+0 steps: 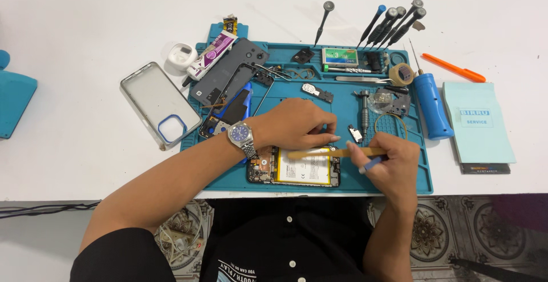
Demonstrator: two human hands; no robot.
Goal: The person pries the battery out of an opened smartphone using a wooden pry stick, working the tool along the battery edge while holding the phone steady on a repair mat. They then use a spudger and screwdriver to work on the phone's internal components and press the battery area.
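**Now your 2 hands work on an open phone**

Right now your left hand [297, 125] rests on top of the open phone [294, 168], with the fingers curled down and pressing on its upper edge. You wear a silver watch with a blue face [240, 133] on that wrist. The phone lies flat at the near edge of the blue work mat [348, 182], close to your body. Its back is off, so you can see the big battery with a white label [303, 170] inside.

Your right hand [391, 159] is closed around a thin tan stick [337, 153]. The stick lies almost flat and reaches left across the top of the battery, just under your left fingers. A small blue tool tip [368, 166] also pokes out of that same fist.

Behind your hands, a dark phone back cover [228, 71] lies at the far left of the mat. A clear phone case [160, 104] lies on the white table [74, 31], just left of the mat. Several dark screwdrivers [394, 24] lean at the far side. A fat blue screwdriver [431, 105] lies at the right edge of the mat, and an orange tool [454, 68] lies near it on the table. A pale blue booklet [478, 123] sits further right.
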